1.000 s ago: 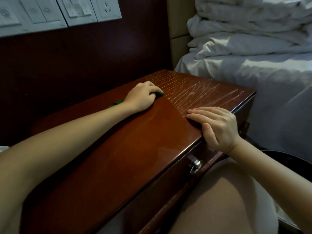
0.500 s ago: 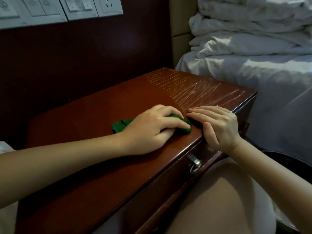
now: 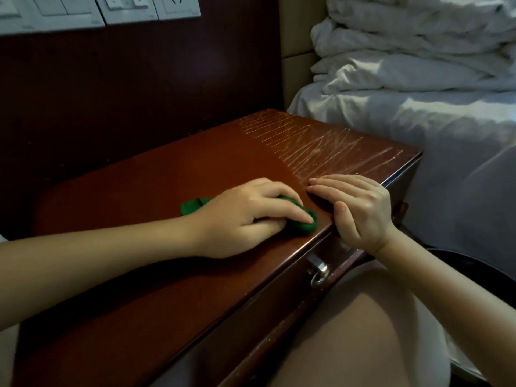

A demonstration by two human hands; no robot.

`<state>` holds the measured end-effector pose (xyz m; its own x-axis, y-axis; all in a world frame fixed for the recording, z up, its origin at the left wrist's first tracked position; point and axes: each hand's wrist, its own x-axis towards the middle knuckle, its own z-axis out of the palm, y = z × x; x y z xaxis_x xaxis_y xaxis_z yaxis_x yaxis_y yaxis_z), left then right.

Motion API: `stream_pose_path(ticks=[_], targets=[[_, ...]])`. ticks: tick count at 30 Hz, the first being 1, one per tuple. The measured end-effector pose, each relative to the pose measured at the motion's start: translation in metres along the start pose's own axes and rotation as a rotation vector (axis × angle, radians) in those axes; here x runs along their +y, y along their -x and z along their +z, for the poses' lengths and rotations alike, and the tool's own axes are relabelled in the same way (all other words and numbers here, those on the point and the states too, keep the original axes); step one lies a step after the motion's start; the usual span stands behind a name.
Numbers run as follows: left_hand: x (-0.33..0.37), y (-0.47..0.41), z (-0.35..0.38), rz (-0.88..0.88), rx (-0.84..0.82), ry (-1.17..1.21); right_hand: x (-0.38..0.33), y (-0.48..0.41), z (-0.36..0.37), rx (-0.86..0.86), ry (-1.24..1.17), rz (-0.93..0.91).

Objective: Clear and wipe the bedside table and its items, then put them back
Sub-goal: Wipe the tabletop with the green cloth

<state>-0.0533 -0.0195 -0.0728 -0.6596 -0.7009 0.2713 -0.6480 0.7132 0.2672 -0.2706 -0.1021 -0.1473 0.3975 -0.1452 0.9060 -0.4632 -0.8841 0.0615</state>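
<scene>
The bedside table [image 3: 173, 297] is dark red-brown wood with a scratched patch at its far right corner. Nothing stands on its top. My left hand [image 3: 245, 216] lies over a wadded green cloth [image 3: 298, 222] near the table's front edge, fingers and thumb round it, pressing it on the wood. A tail of the cloth sticks out behind the hand. My right hand [image 3: 360, 210] rests flat on the top just right of the cloth, with its thumb hooked over the front edge.
A metal drawer pull [image 3: 319, 272] hangs on the table's front, above my knee [image 3: 349, 339]. A bed with rumpled white bedding [image 3: 418, 74] stands to the right. White wall switches and a socket [image 3: 111, 8] sit on the dark panel behind. A dark round rim [image 3: 474, 263] shows at lower right.
My left hand slid the green cloth from the back of the table top toward me to the front edge, ending beside my right hand. The right hand stayed put.
</scene>
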Motion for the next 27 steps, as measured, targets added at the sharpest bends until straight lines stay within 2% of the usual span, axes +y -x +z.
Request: stream_pose_path(ticks=[5, 10, 14, 18, 21, 27], targets=[[-0.043, -0.021, -0.009, -0.220, 0.035, -0.004, 0.000, -0.001, 0.000, 0.003, 0.013, 0.000], [-0.097, -0.043, -0.019, -0.413, 0.155, -0.084, 0.000, 0.000, 0.002, 0.011, 0.017, 0.002], [-0.139, -0.064, -0.031, -0.544, 0.116, -0.141, 0.000, -0.001, 0.001, 0.013, 0.015, 0.001], [-0.170, -0.082, -0.034, -0.727, 0.178, -0.220, 0.000, 0.001, 0.002, 0.018, 0.019, -0.005], [-0.175, -0.088, -0.032, -0.769, 0.173, -0.276, 0.000, 0.001, 0.002, 0.016, 0.017, -0.007], [-0.179, -0.086, -0.032, -0.747, 0.124, -0.272, 0.000, 0.000, 0.002, 0.018, 0.014, -0.011]])
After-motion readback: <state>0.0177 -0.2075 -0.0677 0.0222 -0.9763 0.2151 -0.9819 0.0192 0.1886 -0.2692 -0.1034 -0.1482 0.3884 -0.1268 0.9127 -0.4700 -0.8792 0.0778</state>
